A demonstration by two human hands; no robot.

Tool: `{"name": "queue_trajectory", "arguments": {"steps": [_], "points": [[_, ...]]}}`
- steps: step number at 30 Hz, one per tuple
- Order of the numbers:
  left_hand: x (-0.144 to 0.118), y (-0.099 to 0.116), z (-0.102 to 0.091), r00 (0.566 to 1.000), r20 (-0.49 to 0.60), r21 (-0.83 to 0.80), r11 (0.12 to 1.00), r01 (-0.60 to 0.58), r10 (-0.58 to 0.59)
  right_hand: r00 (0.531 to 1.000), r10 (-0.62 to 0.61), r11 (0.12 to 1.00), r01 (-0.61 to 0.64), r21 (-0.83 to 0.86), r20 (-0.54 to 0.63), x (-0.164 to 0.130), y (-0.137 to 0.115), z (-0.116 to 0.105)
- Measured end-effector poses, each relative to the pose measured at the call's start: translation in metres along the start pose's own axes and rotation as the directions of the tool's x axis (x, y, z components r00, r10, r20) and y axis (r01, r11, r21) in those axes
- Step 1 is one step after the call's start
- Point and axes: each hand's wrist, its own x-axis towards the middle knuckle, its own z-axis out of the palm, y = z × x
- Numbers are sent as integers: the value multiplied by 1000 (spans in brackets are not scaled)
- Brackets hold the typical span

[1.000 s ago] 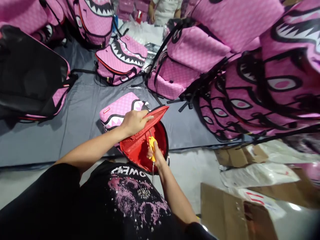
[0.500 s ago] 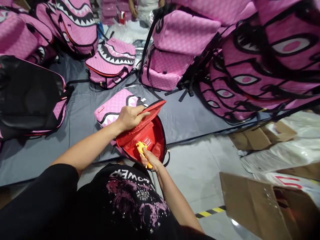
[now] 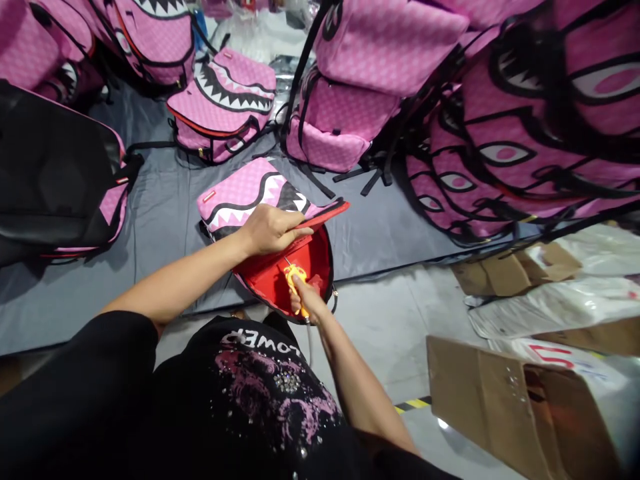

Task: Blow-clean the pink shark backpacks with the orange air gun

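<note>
Backpack (image 3: pixel 250 193), pink with shark-mouth print, flat on grey mat (image 3: pixel 165 220), front compartment agape at near end.
Surrounded by piled pink backpacks (image 3: pixel 525 120); cardboard box (image 3: pixel 505 407) lower right. Red-lined flap (image 3: pixel 320 217) pinned up by left hand (image 3: pixel 273 230), clamped on its edge, exposing red interior. Right hand (image 3: pixel 305 300) closed round yellow snips (image 3: pixel 295 277), tips poised inside lining, likely on loose thread.

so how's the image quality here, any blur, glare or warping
Head view: strong wide-angle bend, the pink backpacks at right stretched and curved; centre sharp around the yellow tool in the right hand; small glare spot on the floor by the cardboard box.
</note>
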Motion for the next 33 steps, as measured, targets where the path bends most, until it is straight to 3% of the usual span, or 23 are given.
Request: {"name": "queue_trajectory", "arguments": {"steps": [2, 4, 5, 7, 8, 10, 13, 17, 20, 23, 24, 25, 26, 27, 28, 29, 30, 31, 32, 33], "points": [[1, 2, 1, 999, 31, -16, 1000, -12, 12, 997, 6, 985, -19, -171, -77, -6, -36, -15], [1, 4, 2, 999, 44, -10, 1000, 2, -2, 985, 18, 865, -102, -491, -172, -16, -78, -31], [1, 4, 1, 999, 42, -3, 1000, 15, -15, 974, 25, 662, -186, -726, -226, -23, -97, -39], [-2, 3, 0, 998, 26, 8, 999, 50, -50, 957, 51, 328, -287, -900, -287, -39, -126, -49], [-3, 2, -1, 997, 16, 9, 997, 71, -71, 952, 76, 215, -306, -927, -297, -47, -136, -53], [-7, 0, -3, 993, 1, 12, 993, 115, -115, 948, 140, 126, -305, -944, -287, -64, -144, -58], [-9, -1, -4, 985, -3, 19, 985, 172, -172, 953, 211, 123, -246, -961, -216, -78, -142, -64], [-2, 9, -9, 961, 76, -9, 963, 268, -267, 965, 143, 286, -255, -924, -222, -77, -132, -70], [-9, 24, -22, 918, 253, -122, 932, 342, -304, 973, 119, 391, -227, -892, -196, -76, -119, -82], [-53, 29, -30, 842, 426, -353, 796, 492, -332, 964, 114, 477, -267, -837, -242, -87, -93, -113], [-75, 27, -27, 798, 395, -385, 706, 594, -455, 965, 110, 563, -256, -785, -236, -92, -80, -127], [-98, 22, -21, 699, 296, -374, 594, 712, -651, 973, 82, 687, -213, -695, -217, -97, -64, -140], [-121, 16, -11, 529, 177, -358, 446, 820, -830, 978, 56, 792, -165, -588, -199, -101, -46, -152], [-140, 10, 2, 347, 130, -377, 277, 884, -929, 980, 28, 873, -120, -472, -197, -104, -26, -162], [-156, 4, 18, 179, 158, -410, 101, 907, -971, 970, -11, 936, -75, -344, -241, -105, -6, -169], [-167, -1, 35, 53, 234, -446, -59, 893, -971, 943, -35, 976, -39, -215, -330, -105, 13, -172], [-172, -5, 53, -40, 322, -474, -198, 858, -946, 903, -63, 994, 18, -109, -424, -103, 31, -172], [-172, -7, 72, -104, 395, -483, -303, 822, -913, 875, -52, 999, 42, -32, -482, -99, 46, -168], [-168, -9, 90, -135, 444, -487, -365, 794, -886, 862, -19, 998, 47, 42, -506, -94, 57, -164], [-159, -9, 107, -128, 465, -499, -379, 779, -876, 858, 11, 995, 44, 95, -513, -88, 65, -160]]}}
